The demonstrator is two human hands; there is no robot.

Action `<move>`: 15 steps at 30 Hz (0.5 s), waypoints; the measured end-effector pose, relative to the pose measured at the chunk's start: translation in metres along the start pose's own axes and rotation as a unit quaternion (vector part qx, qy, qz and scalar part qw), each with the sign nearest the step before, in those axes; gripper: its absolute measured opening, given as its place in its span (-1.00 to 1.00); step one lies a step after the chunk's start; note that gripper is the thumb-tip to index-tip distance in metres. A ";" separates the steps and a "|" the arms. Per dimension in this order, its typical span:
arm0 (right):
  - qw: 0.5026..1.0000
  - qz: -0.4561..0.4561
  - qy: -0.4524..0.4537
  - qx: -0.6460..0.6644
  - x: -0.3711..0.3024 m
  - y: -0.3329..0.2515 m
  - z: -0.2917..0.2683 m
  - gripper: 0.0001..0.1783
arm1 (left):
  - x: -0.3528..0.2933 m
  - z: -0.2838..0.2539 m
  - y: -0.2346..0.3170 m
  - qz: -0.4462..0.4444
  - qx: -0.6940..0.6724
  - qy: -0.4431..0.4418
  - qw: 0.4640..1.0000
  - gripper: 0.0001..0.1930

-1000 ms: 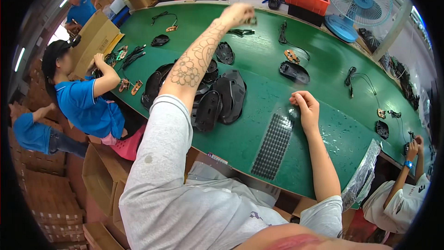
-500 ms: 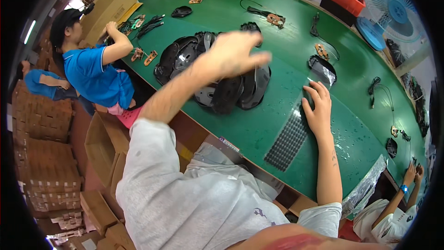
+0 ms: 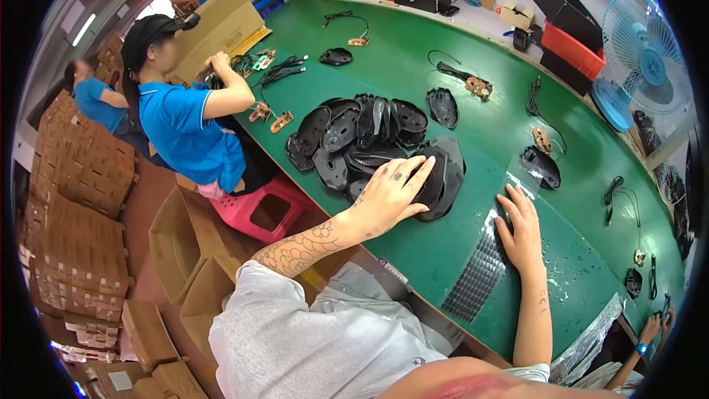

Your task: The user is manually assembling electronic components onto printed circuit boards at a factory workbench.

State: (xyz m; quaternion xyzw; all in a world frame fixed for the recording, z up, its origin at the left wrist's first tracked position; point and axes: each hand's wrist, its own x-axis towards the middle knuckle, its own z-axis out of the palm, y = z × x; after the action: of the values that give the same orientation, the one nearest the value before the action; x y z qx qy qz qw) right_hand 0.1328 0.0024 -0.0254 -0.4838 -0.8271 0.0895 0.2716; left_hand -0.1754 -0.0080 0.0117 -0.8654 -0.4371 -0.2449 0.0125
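Observation:
My left hand (image 3: 395, 193) lies with fingers stretched over the near right part of a heap of black plastic mouse shells (image 3: 336, 129). Its fingertips touch a dark shell (image 3: 452, 170), and the thumb stands apart. Farther right, my right hand (image 3: 521, 235) rests open on the green table at the upper edge of a clear sheet of small black pads (image 3: 476, 281). Just beyond its fingertips sits a single black mouse shell (image 3: 543, 168). Another loose shell (image 3: 443, 108) lies to the right of the heap.
Small circuit boards with cables (image 3: 478, 87) are spread along the green table (image 3: 399, 52). A blue fan (image 3: 650, 59) and a red bin (image 3: 572, 50) stand at the far right. To the left, a co-worker in blue (image 3: 188, 129) handles parts beside a carton (image 3: 221, 26). Another person's hands (image 3: 653, 325) work at lower right.
My left hand has come down from above the heap onto its near right shells. The right hand stays by the pad sheet. The whole view has shifted.

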 end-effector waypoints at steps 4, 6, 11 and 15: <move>1.000 0.003 0.003 0.002 0.004 0.003 0.003 -0.56 | 0.008 -0.013 -0.015 0.029 -0.053 0.025 0.998 -0.24; 1.000 0.003 0.007 0.004 0.007 0.005 0.005 -0.56 | 0.022 -0.023 -0.025 0.034 -0.087 0.063 0.994 -0.30; 1.000 -0.001 0.007 0.009 0.000 0.006 0.001 -0.56 | 0.094 -0.085 -0.134 -0.088 0.033 0.228 0.969 -0.37; 1.000 -0.025 0.003 0.016 0.003 0.014 0.005 -0.55 | 0.082 -0.055 -0.302 -0.286 0.024 0.069 0.956 -0.32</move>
State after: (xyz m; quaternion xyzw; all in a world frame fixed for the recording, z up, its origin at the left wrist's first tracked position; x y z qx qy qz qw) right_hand 0.1396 0.0128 -0.0348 -0.4588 -0.8365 0.0947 0.2841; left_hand -0.3877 0.2271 0.0370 -0.6848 -0.6698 -0.2871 -0.0075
